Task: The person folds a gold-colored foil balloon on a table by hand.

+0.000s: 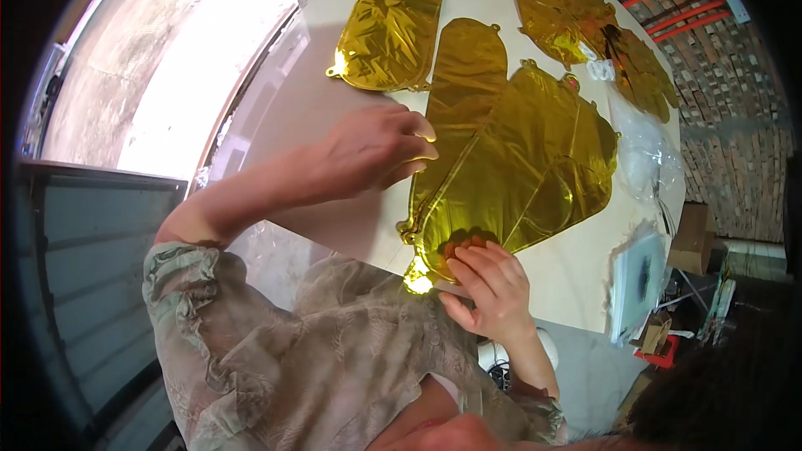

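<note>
Foil [535, 159] lies flat on the surface [576, 284], across both hands' reach; right hand [486, 286] rests fingers on its near edge, thumb apart, probably steadying it; left hand [388, 146] curls by its left edge, grip unclear.

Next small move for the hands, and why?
Probably lower the left hand onto the left side of the gold foil and smooth it. Its curled fingers are at that edge, contact unclear, and a long crease or seam runs close by. The right hand is at the near end, fingers over the foil, so it could steady it.
</note>
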Demonstrator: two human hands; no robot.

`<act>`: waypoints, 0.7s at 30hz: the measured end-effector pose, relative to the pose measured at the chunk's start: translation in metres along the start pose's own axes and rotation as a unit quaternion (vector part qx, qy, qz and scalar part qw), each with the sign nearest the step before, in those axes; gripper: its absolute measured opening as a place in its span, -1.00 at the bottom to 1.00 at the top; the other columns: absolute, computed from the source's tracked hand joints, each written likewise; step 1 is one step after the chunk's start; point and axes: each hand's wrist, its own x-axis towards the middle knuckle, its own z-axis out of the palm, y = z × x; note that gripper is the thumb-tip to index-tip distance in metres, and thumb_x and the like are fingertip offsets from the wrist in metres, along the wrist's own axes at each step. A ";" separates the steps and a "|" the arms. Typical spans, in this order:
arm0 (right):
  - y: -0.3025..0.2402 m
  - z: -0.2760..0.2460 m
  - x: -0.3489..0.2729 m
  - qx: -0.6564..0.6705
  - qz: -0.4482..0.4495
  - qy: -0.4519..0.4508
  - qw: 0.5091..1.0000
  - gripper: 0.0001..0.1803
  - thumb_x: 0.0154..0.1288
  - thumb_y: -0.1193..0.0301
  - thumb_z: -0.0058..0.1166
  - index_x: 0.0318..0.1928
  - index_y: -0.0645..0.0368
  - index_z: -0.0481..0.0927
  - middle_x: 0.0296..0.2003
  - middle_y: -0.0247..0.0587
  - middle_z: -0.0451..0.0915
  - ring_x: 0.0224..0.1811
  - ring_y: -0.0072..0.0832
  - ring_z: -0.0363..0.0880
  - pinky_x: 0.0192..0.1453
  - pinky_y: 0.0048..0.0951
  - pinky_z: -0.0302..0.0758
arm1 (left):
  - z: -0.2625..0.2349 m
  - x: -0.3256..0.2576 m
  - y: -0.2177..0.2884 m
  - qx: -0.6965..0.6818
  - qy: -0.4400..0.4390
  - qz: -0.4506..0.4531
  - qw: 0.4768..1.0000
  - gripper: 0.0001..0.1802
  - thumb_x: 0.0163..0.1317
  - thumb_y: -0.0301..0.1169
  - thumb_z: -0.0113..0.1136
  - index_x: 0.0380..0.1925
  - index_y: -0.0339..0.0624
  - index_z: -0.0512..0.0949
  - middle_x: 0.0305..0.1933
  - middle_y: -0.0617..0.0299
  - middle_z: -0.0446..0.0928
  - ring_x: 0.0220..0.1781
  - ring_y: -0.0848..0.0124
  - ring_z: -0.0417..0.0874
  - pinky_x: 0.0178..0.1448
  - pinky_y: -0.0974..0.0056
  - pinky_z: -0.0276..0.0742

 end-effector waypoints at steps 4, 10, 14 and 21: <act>0.005 -0.001 0.025 0.008 -0.021 -0.075 0.997 -0.42 0.17 0.10 0.32 0.15 0.12 0.62 0.22 -0.13 0.54 0.29 -0.12 0.48 0.44 0.02 0.32 | 0.007 -0.002 -0.008 0.025 0.013 -0.004 1.000 -0.75 0.23 -0.40 0.31 -0.09 -0.18 0.64 0.18 0.06 0.57 0.18 0.08 0.58 0.21 0.07 0.53; 0.011 0.019 0.046 0.001 -0.065 -0.115 0.991 -0.34 0.23 0.04 0.30 0.27 0.07 0.56 0.35 -0.14 0.45 0.46 -0.10 0.31 0.56 0.08 0.14 | 0.021 0.005 -0.026 0.117 -0.026 0.034 0.992 -0.59 0.31 -0.27 0.27 0.11 -0.19 0.58 0.37 0.06 0.45 0.45 0.13 0.38 0.51 0.05 0.27; 0.011 0.017 0.041 0.011 -0.067 -0.137 0.988 -0.33 0.22 0.04 0.31 0.27 0.08 0.55 0.33 -0.14 0.46 0.45 -0.13 0.34 0.56 0.06 0.15 | 0.026 0.001 -0.034 0.121 -0.037 0.040 0.991 -0.55 0.33 -0.21 0.24 0.15 -0.19 0.57 0.39 0.07 0.44 0.46 0.15 0.38 0.54 0.01 0.20; 0.020 0.011 0.037 0.013 -0.057 -0.132 0.990 -0.28 0.22 0.03 0.31 0.31 0.13 0.50 0.38 -0.12 0.41 0.48 -0.15 0.31 0.58 0.03 0.13 | 0.023 0.010 -0.036 0.118 -0.049 0.035 0.991 -0.56 0.31 -0.19 0.22 0.11 -0.18 0.59 0.34 0.05 0.49 0.43 0.13 0.42 0.53 -0.06 0.18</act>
